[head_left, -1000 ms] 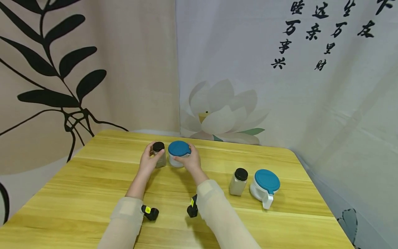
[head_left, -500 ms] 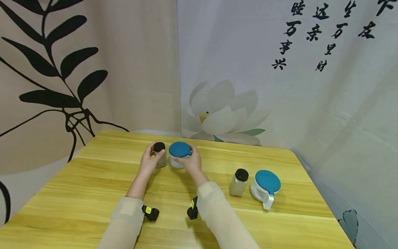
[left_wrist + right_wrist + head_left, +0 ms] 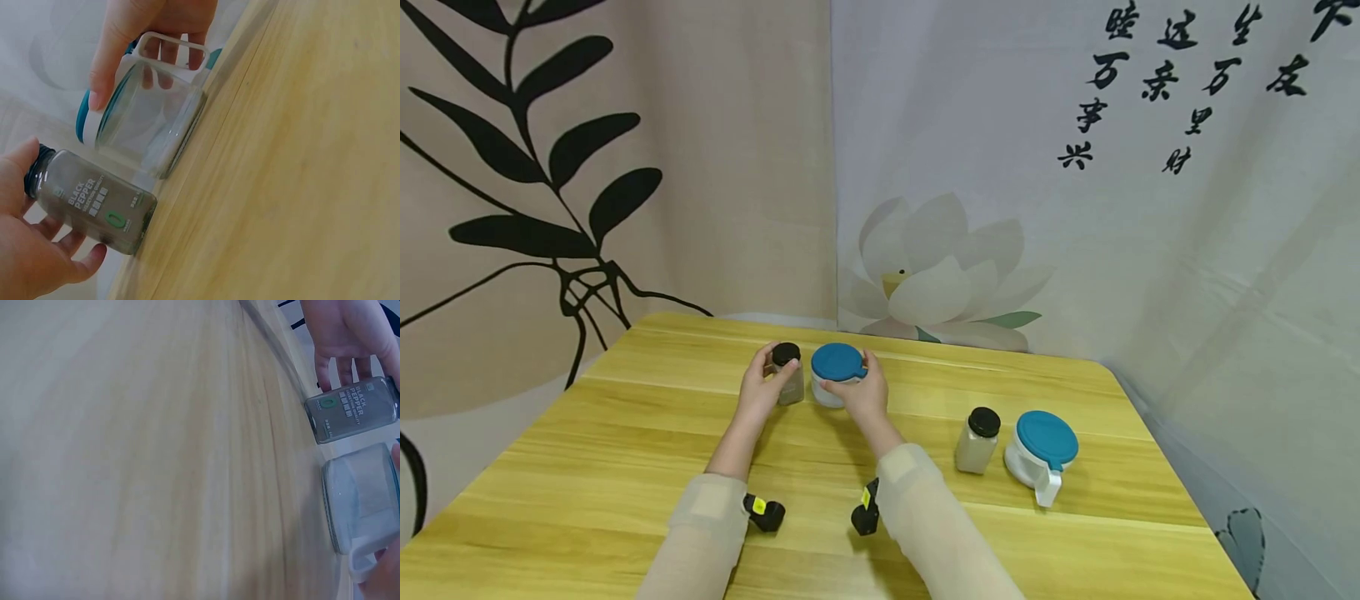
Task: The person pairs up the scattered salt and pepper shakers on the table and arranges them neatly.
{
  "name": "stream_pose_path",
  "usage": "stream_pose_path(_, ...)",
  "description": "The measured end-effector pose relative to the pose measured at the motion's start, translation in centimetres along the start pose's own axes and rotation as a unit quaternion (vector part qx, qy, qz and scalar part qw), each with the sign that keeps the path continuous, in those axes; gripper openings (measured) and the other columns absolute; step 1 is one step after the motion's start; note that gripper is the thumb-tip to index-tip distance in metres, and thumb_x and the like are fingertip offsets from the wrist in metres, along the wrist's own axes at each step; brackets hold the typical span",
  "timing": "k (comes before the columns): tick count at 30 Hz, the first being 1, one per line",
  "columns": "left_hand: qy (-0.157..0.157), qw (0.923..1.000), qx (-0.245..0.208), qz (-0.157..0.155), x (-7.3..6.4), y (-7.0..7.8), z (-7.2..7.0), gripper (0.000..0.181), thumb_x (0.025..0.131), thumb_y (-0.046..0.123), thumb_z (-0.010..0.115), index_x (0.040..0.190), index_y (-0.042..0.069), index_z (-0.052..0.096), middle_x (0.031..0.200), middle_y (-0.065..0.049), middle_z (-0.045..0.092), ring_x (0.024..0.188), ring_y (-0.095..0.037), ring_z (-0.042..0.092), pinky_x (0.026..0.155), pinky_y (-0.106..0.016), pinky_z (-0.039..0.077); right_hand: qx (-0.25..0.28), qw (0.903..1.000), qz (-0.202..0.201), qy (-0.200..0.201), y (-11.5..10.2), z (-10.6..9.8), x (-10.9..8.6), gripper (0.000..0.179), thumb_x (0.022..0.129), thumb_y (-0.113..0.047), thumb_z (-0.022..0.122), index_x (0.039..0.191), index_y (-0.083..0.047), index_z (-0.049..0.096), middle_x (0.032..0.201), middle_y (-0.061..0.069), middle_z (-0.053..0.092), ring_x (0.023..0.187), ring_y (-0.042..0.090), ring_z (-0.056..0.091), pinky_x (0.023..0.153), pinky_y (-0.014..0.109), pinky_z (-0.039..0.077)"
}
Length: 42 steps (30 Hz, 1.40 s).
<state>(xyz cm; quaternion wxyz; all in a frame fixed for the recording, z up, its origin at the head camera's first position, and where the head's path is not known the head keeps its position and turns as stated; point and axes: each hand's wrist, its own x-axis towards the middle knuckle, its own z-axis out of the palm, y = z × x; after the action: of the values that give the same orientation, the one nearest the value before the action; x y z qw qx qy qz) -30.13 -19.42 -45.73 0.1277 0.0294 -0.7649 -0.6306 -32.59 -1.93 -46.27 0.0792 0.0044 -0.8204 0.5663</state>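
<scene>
In the head view my left hand (image 3: 762, 388) holds a small black-capped pepper bottle (image 3: 792, 389) upright near the table's far edge. The left wrist view shows thumb and fingers around the bottle, labelled "BLACK PEPPER" (image 3: 94, 200). Just right of it, my right hand (image 3: 867, 398) grips a clear seasoning jar (image 3: 830, 398) with a blue lid (image 3: 837, 361) and a white handle (image 3: 173, 51). The right thumb presses near the lid's rim, and other fingers are behind the handle. Bottle and jar stand side by side with a narrow gap, both apparently on the table.
To the right on the wooden table (image 3: 625, 467) stand a second black-capped bottle (image 3: 976, 446) with pale contents and another blue-lidded jar (image 3: 1045, 442), its white handle facing me. Black wrist devices (image 3: 767, 512) hang beside both sleeves. Printed curtains (image 3: 737, 167) close off the back.
The jar in my right hand has shifted very slightly to the right and nearer. The left hand keeps its hold on the pepper bottle.
</scene>
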Motion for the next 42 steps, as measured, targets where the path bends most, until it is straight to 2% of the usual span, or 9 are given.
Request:
stream_pose_path(11, 0.001, 1.0, 0.0, -0.001, 0.0, 0.0, 0.0, 0.066, 0.094, 0.035, 0.061, 0.148, 0.009, 0.032, 0.136, -0.02, 0.039, 0.125, -0.037, 0.037, 0.092, -0.049, 0.039, -0.014, 0.9998, -0.006, 0.011, 0.1, -0.1, -0.3, 0.087, 0.067, -0.027, 0.09, 0.14, -0.008, 0.047, 0.136, 0.013, 0.047, 0.125, 0.032, 0.045, 0.098, 0.049, 0.039)
stream_pose_path(25, 0.015, 0.9999, -0.003, 0.001, 0.0, 0.2, 0.2, 0.061, 0.095, 0.033, 0.062, 0.145, 0.01, 0.037, 0.132, -0.018, 0.043, 0.121, -0.034, 0.04, 0.084, -0.043, 0.042, 0.014, 0.9994, -0.015, 0.028, 0.2, -0.2, -0.9, 0.082, 0.065, -0.025, 0.091, 0.135, -0.01, 0.051, 0.129, 0.009, 0.05, 0.121, 0.031, 0.047, 0.097, 0.049, 0.041)
stream_pose_path(32, 0.011, 0.9998, -0.014, 0.0, -0.1, 0.3, 0.2, 0.06, 0.094, 0.029, 0.063, 0.144, 0.006, 0.038, 0.131, -0.019, 0.043, 0.122, -0.036, 0.039, 0.091, -0.047, 0.038, 0.03, 0.9988, -0.021, 0.033, 0.5, -0.2, -1.1, 0.079, 0.064, -0.024, 0.091, 0.132, -0.008, 0.052, 0.127, 0.009, 0.05, 0.119, 0.03, 0.048, 0.096, 0.049, 0.041)
stream_pose_path(42, 0.017, 0.9997, -0.016, 0.007, -0.2, 0.3, 0.2, 0.056, 0.094, 0.025, 0.064, 0.142, 0.006, 0.041, 0.128, -0.019, 0.045, 0.12, -0.036, 0.041, 0.091, -0.047, 0.038, 0.027, 0.9979, -0.031, 0.051, 0.7, -0.1, -1.6, 0.08, 0.062, -0.027, 0.092, 0.13, -0.008, 0.054, 0.125, 0.009, 0.051, 0.117, 0.029, 0.05, 0.095, 0.049, 0.042)
